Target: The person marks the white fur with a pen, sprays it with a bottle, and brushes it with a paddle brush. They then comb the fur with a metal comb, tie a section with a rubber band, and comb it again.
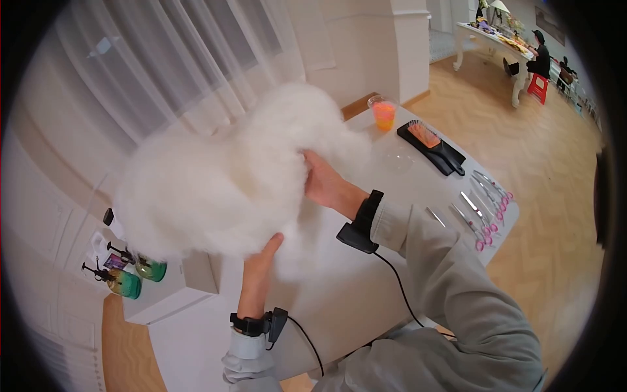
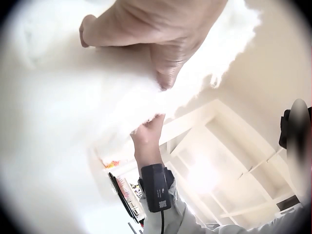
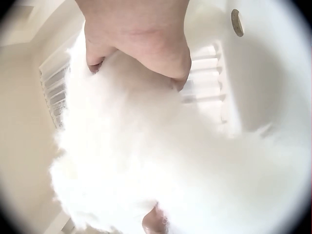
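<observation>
A big white fluffy mass is held up above the white table. My left hand holds it from below, thumb up against the fluff and fingers hidden in it. My right hand grips its right side with the fingers sunk into the fluff. The left wrist view has the left hand pressed into the fluffy mass, with the right hand beyond. In the right wrist view the right hand digs into the fluffy mass, which fills the frame.
On the table's far side stand an orange cup, a black tray with a brush and several pink-handled scissors. Green pump bottles sit on a low shelf at left. Sheer curtains hang behind. A person sits far back.
</observation>
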Demonstrator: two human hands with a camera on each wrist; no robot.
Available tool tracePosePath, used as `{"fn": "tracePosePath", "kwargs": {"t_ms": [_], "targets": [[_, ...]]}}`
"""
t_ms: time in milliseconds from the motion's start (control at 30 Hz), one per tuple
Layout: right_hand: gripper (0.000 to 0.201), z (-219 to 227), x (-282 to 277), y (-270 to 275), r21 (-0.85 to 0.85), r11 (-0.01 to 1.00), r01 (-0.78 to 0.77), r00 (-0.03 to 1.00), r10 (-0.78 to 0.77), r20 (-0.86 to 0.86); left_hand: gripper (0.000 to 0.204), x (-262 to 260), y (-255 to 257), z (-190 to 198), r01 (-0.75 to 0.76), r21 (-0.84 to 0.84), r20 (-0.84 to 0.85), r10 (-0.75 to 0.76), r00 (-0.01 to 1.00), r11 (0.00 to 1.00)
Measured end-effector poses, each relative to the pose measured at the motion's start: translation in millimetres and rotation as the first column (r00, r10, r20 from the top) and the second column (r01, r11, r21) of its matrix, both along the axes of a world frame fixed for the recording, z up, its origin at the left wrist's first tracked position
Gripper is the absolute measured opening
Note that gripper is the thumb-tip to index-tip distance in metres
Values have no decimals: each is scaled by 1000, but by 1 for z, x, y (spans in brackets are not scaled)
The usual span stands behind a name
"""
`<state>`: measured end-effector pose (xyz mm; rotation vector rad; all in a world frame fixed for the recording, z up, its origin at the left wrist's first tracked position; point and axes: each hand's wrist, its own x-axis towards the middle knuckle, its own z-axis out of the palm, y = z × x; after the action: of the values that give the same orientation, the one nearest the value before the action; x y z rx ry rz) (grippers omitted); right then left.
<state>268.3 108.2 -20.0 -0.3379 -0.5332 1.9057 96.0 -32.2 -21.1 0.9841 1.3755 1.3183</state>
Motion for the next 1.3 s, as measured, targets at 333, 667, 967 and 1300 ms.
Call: {"fn": "tracePosePath", "kwargs": {"t_ms": [333,667,967,1300], "targets": [[41,-29,16,-2,10,1000,11,1000,-11,-9,51,-11,6,-1,73,-137,-177,-96,980,988],[58,-19,45,-16,-135,990,-45,970,11,-242,48,-22,-1,-5,177,-134,-187,-200,962,975],[56,-22,53,-13,-416,826,380,864,-478,-160,52,-28,5,-15,129,-185,-166,-161,973,974],[35,35,133,-151,287,954,83,566,-282,774,51,-39,-10,-1,292,-120,-272,-314,910,949]]}}
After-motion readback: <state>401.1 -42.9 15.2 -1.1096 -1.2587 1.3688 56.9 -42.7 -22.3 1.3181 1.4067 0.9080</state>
